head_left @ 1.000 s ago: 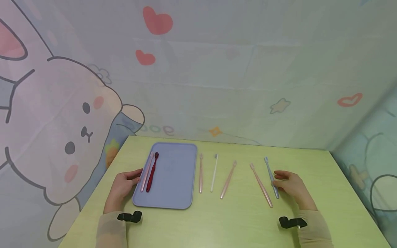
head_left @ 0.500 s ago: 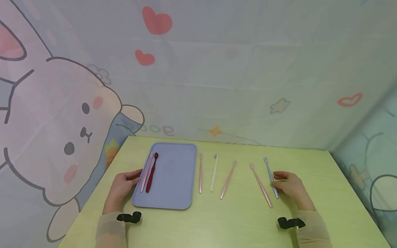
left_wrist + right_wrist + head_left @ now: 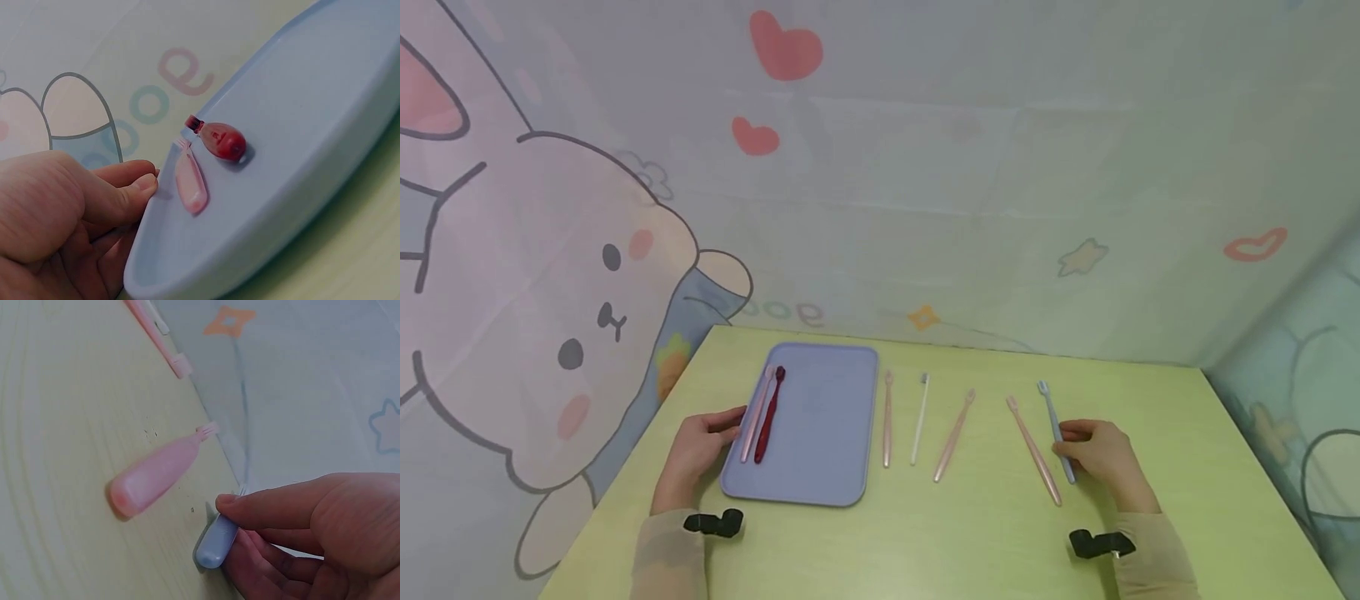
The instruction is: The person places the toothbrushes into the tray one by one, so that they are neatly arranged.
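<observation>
My left hand (image 3: 696, 454) holds the left rim of a lavender-blue tray (image 3: 820, 425), its thumb at the edge in the left wrist view. Inside the tray, along that side, lie a pink toothbrush (image 3: 756, 421) and a dark red toothbrush (image 3: 767, 423). On the right, my right hand (image 3: 1105, 458) pinches the handle of a blue toothbrush (image 3: 215, 544) between thumb and fingers. This toothbrush still appears to lie on the table, bristle end pointing away. Just left of it is a pink toothbrush (image 3: 1035, 454), apart from the hand.
Between the tray and the right hand, a pink toothbrush (image 3: 887, 425), a white toothbrush (image 3: 919, 425) and a slanted pink toothbrush (image 3: 953, 437) lie spaced out on the yellow-green table (image 3: 955, 542). A printed cloth backdrop (image 3: 925, 167) rises behind the table's far edge.
My right hand has shifted slightly left, and its thumb and fingers have come onto the blue toothbrush's handle. The left hand keeps its place at the tray.
</observation>
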The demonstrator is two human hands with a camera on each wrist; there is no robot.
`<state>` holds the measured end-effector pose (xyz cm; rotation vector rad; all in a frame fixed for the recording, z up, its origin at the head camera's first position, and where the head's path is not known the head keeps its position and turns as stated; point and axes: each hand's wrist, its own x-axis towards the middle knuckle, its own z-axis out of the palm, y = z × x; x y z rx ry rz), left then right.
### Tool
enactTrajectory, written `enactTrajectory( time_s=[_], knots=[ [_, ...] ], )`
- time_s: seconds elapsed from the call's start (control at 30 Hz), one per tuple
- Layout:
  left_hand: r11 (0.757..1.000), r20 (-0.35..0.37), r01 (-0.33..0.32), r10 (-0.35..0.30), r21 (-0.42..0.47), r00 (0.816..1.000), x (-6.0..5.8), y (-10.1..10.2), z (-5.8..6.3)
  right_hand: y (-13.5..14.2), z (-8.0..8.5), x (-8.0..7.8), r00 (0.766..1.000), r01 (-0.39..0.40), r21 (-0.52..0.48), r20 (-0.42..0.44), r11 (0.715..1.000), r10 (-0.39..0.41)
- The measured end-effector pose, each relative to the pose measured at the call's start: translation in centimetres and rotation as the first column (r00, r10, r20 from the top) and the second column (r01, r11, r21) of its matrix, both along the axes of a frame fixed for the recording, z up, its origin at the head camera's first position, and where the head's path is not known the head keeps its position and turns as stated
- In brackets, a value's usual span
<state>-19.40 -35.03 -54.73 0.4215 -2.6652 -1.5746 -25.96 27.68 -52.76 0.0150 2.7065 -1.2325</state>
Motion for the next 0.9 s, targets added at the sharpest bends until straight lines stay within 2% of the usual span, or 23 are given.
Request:
enactTrajectory(
  time_s=[0.43, 0.67, 0.9],
  knots=[
    [1.000, 0.002, 0.000, 0.000, -0.022, 1.000, 0.04, -0.17, 0.13, -0.21, -0.40, -0.09, 1.000, 0.002, -0.031, 0.012, 1.000, -0.002],
    [1.000, 0.010, -0.004, 0.005, -0.002, 1.000, -0.05, 0.04, -0.06, 0.15, -0.33, -0.01, 1.000, 0.003, -0.043, 0.021, 0.999, -0.002],
    [1.000, -0.006, 0.014, -0.014, -0.018, 1.000, -0.12, 0.11, 0.06, 0.21, -0.35, 0.08, 1.000, 0.001, -0.047, 0.020, 0.999, 0.000]
  ],
)
